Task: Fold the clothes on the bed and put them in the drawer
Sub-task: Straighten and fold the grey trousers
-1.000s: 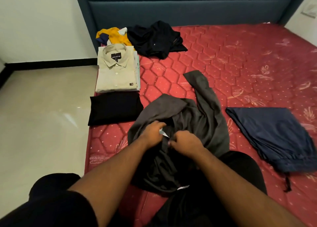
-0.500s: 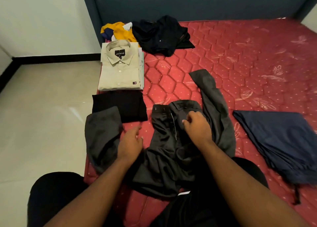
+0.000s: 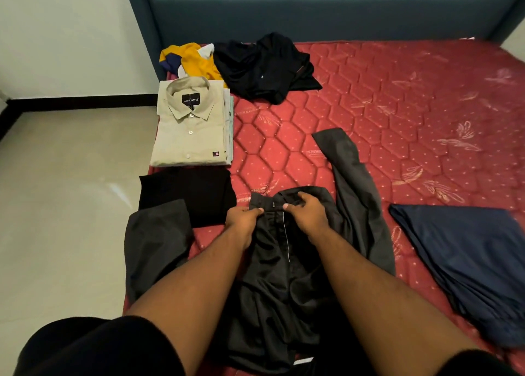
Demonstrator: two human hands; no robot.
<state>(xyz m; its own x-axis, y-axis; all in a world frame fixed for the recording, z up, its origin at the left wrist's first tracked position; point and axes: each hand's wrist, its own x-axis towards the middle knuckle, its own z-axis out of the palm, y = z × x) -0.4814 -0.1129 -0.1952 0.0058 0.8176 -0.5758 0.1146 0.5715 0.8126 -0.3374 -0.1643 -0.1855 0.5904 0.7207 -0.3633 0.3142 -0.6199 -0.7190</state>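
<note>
Trousers: dark grey trousers (image 3: 284,262) spread on the red mattress (image 3: 397,105), waistband farthest from the person
Left hand: left hand (image 3: 244,219) pinches the waistband
Right hand: right hand (image 3: 308,212) grips the waistband just beside it

Matt grey cloth trousers (image 3: 287,264) lie on a quilted red mattress (image 3: 397,114) beside glossy floor tiles (image 3: 71,191).

The mattress (image 3: 397,114) is red, quilted in hexagons with small pale dots and faint leaf motifs, against a dark teal headboard (image 3: 312,11). The trousers (image 3: 284,262) are charcoal grey; the folded shirt (image 3: 190,125) is beige with white buttons and a black neck label. Beside them lie a black folded garment (image 3: 193,193), navy trousers (image 3: 468,262), a black shirt (image 3: 264,65) and a mustard-yellow garment (image 3: 196,60) with navy and white parts.
</note>
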